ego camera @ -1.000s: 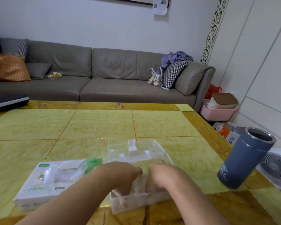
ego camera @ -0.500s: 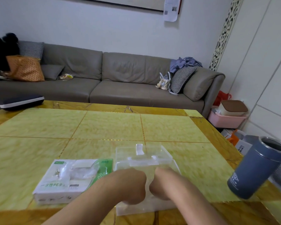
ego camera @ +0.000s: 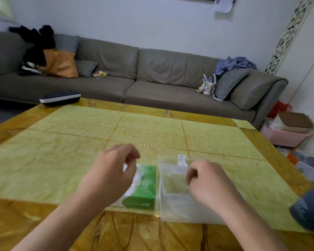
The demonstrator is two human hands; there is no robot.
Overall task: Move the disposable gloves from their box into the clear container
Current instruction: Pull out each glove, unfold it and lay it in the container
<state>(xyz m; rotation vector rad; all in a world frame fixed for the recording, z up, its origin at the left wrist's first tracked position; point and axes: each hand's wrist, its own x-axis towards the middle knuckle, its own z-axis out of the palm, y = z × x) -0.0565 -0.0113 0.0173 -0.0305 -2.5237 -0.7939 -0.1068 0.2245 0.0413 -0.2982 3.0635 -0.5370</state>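
1. Hovering over the glove box [ego camera: 143, 189], the left hand [ego camera: 110, 175] is showing its back, with its fingers loosely curled and thumb and forefinger tips near each other; I cannot tell whether anything thin is pinched between them.
2. The right hand [ego camera: 209, 184] is hanging over the clear container [ego camera: 172, 200], fingers curled inward toward the palm; no object is showing in its grip, though motion blur is hiding the fingertips.
3. The glove box is lying flat on the table [ego camera: 62, 156], just beside the container's left wall; its green end with a white hand drawing is facing the camera, and the left hand is covering most of its white part.
4. The container is sitting with a white tab [ego camera: 182, 159] at its far rim; its inside is looking see-through down to the tabletop.
5. A grey-blue tumbler [ego camera: 308, 209] is standing right of the container, near the table's edge, cut off by the frame.
6. A dark case [ego camera: 60, 97] is lying at the table's far left corner, well apart from the container.
7. Beyond the table, a grey sofa [ego camera: 152, 77] is carrying an orange bag [ego camera: 61, 63] and a checked cushion [ego camera: 228, 82].
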